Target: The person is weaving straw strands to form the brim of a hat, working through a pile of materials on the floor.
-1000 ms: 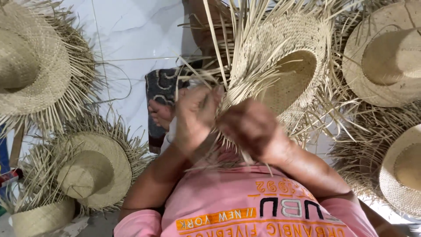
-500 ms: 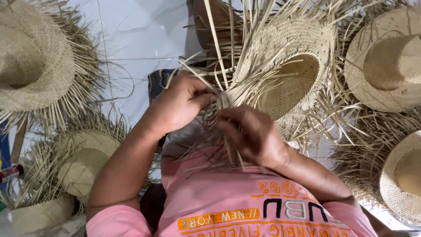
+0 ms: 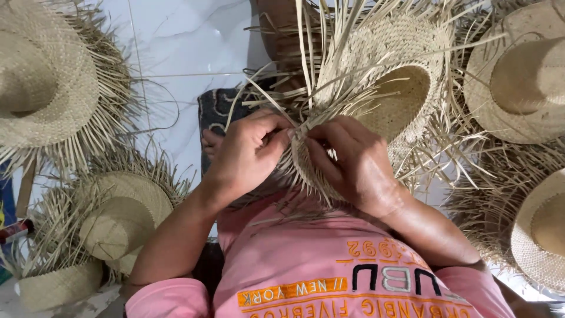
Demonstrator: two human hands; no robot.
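Note:
A half-woven straw hat (image 3: 394, 82) lies in my lap with its hollow crown facing me and long loose strands fanning out from the brim. My left hand (image 3: 247, 153) pinches strands at the near edge of the brim. My right hand (image 3: 353, 162) grips the same edge just beside it, fingers curled over the woven rim. The two hands almost touch at the fingertips. I wear a pink shirt (image 3: 329, 265).
Other straw hats with fringed brims lie around on the white tiled floor (image 3: 176, 47): one at the upper left (image 3: 47, 82), a stack at the lower left (image 3: 118, 218), two at the right (image 3: 524, 70). A bare foot on a dark mat (image 3: 215, 112) shows beyond my left hand.
Both hands have shifted from a bunched grip low on the hat to the brim's near edge, and the left hand has moved in closer to the right hand.

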